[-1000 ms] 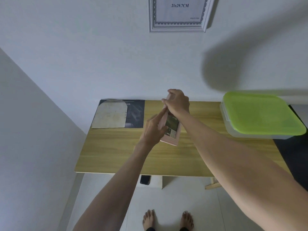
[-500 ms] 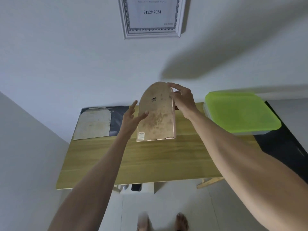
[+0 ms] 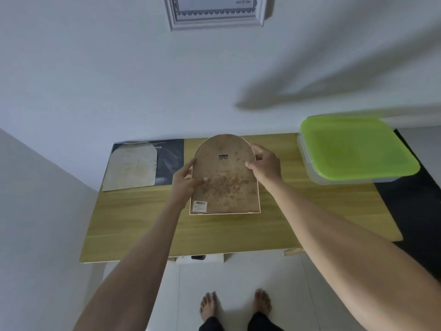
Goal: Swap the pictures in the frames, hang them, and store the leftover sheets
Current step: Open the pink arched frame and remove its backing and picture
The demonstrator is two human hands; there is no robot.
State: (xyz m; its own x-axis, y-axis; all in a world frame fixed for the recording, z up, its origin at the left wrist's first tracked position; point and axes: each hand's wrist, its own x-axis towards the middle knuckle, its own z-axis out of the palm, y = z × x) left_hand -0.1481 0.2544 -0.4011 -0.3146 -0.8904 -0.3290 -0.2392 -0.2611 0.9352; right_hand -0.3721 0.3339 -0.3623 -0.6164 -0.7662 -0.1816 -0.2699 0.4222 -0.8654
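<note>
I hold an arched picture frame [image 3: 225, 185] above the wooden table [image 3: 310, 211], its stained brown back facing me, with a small metal hanger near the top and a barcode label at the lower left. My left hand [image 3: 185, 181] grips its left edge, thumb on the back. My right hand [image 3: 266, 164] grips the upper right edge. At the table's back left lies a dark sheet [image 3: 170, 158] with a pale arched sheet [image 3: 132, 169] on top of it. A white ornate frame [image 3: 214, 13] hangs on the wall above.
A clear box with a green lid [image 3: 355, 149] stands on the table's right end. White walls close in behind and at the left. A dark surface [image 3: 412, 223] lies right of the table. My bare feet stand on the white floor below.
The arched frame was turned from edge-on to back-facing, and now sits lower and squarer before me. My left hand has closed onto its left edge. The view tilted down.
</note>
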